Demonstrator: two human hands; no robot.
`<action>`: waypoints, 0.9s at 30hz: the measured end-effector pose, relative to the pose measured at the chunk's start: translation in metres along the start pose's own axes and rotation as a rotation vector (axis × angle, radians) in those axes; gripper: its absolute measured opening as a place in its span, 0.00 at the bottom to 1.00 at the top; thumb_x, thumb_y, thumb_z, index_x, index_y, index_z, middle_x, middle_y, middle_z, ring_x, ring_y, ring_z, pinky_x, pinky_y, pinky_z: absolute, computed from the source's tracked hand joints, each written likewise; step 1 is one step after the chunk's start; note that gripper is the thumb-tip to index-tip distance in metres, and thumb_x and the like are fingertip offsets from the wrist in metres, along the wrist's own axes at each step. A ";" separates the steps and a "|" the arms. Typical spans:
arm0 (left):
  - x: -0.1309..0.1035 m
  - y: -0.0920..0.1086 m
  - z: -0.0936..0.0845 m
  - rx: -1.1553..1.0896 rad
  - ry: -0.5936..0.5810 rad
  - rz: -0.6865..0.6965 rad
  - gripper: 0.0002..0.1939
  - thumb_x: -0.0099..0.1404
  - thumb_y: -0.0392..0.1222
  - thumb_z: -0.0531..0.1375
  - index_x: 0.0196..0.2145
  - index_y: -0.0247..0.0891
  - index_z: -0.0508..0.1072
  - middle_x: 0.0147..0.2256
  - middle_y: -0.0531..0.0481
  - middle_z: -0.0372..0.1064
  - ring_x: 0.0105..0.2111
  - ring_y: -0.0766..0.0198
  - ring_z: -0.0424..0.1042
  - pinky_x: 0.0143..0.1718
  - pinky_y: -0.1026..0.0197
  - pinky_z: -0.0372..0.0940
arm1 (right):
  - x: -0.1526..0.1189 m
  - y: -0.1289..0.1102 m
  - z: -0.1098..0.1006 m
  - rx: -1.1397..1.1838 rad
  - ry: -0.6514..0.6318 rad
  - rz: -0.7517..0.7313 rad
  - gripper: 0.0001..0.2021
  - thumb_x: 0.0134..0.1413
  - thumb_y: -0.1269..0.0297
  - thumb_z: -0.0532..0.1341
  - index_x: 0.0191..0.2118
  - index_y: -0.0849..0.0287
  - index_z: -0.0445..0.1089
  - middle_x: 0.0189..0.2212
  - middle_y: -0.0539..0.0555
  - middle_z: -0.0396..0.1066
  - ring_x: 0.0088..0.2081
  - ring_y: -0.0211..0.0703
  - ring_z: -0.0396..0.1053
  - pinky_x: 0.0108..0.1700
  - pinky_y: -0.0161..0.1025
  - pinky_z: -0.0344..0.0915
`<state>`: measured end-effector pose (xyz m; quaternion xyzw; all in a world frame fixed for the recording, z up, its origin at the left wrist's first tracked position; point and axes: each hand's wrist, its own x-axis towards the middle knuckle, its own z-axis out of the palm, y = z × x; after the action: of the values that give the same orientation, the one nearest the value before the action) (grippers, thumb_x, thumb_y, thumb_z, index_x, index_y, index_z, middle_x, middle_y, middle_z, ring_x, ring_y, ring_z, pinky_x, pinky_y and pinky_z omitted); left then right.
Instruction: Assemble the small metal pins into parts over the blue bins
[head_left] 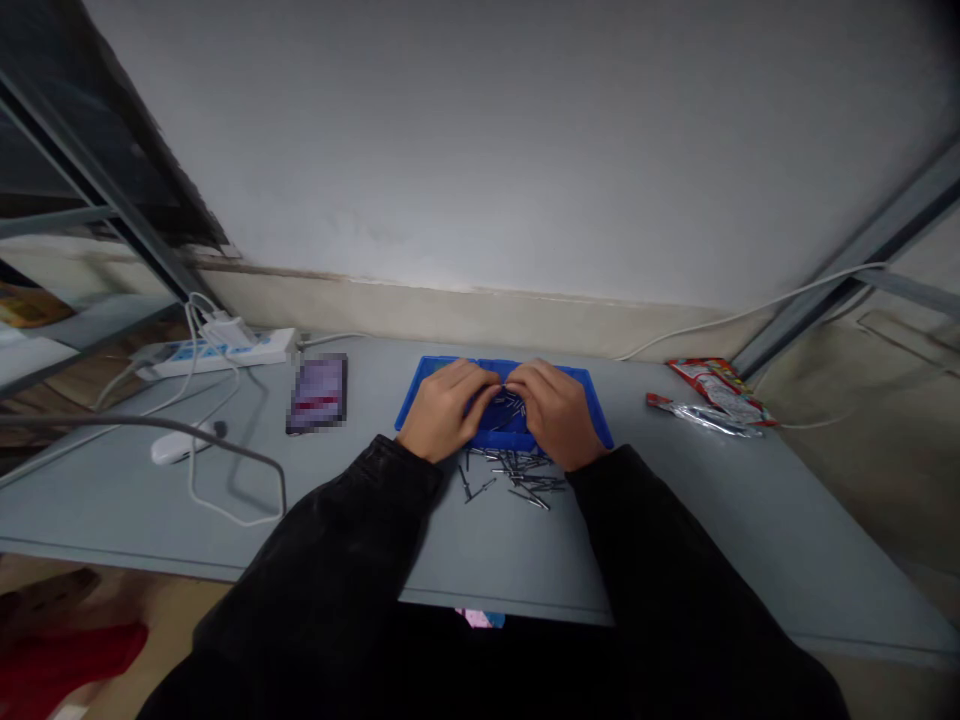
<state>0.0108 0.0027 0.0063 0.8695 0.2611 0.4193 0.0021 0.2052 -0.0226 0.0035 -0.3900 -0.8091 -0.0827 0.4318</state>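
Note:
A blue tray [495,440] lies on the grey table, with several small metal pieces [514,402] inside it. Over its left part is my left hand [448,408], fingers pinched together. My right hand [553,412] is over the right part, also pinched, its fingertips almost meeting those of the left. What the fingertips hold is too small to make out. A loose pile of thin metal pieces [525,478] lies on the table just in front of the tray, between my wrists.
On the left are a white power strip [262,348] with cables, a blurred purple object [318,393] and a white device [178,445]. Red packaging [720,388] and a silver wrapper [712,418] lie at the right. A wall stands behind the table [510,570].

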 end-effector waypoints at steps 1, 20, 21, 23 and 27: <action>0.000 0.000 0.000 0.003 -0.009 0.009 0.09 0.75 0.39 0.55 0.42 0.35 0.74 0.37 0.46 0.73 0.37 0.61 0.70 0.42 0.56 0.67 | 0.000 -0.001 0.001 -0.008 -0.013 0.001 0.12 0.72 0.66 0.51 0.38 0.59 0.69 0.35 0.54 0.72 0.39 0.41 0.69 0.44 0.41 0.67; 0.002 -0.004 -0.003 0.090 0.071 -0.031 0.08 0.74 0.42 0.57 0.40 0.37 0.74 0.35 0.48 0.74 0.35 0.61 0.70 0.41 0.56 0.64 | 0.001 0.006 -0.004 -0.021 0.085 0.019 0.09 0.69 0.69 0.54 0.38 0.57 0.70 0.36 0.55 0.74 0.40 0.43 0.71 0.44 0.42 0.67; 0.002 -0.004 -0.003 0.085 0.076 -0.031 0.08 0.74 0.41 0.57 0.40 0.37 0.74 0.35 0.48 0.74 0.35 0.61 0.70 0.41 0.56 0.65 | 0.001 0.005 -0.004 -0.018 0.088 0.018 0.09 0.69 0.69 0.54 0.38 0.57 0.70 0.36 0.55 0.73 0.40 0.43 0.71 0.44 0.42 0.67; 0.002 -0.003 -0.003 0.066 0.077 -0.028 0.07 0.74 0.41 0.57 0.40 0.37 0.74 0.35 0.48 0.74 0.36 0.61 0.70 0.41 0.56 0.65 | 0.001 0.004 -0.003 -0.005 0.084 0.017 0.09 0.69 0.69 0.53 0.38 0.57 0.70 0.36 0.55 0.73 0.40 0.42 0.70 0.44 0.42 0.67; 0.000 -0.001 0.000 0.013 0.044 -0.017 0.08 0.74 0.40 0.56 0.42 0.36 0.73 0.37 0.47 0.73 0.37 0.61 0.70 0.42 0.56 0.66 | 0.000 0.001 -0.001 0.021 0.037 0.025 0.10 0.71 0.67 0.53 0.38 0.57 0.69 0.35 0.54 0.73 0.40 0.42 0.70 0.45 0.41 0.67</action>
<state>0.0102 0.0039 0.0064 0.8578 0.2712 0.4365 -0.0059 0.2067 -0.0224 0.0036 -0.3941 -0.7967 -0.0762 0.4519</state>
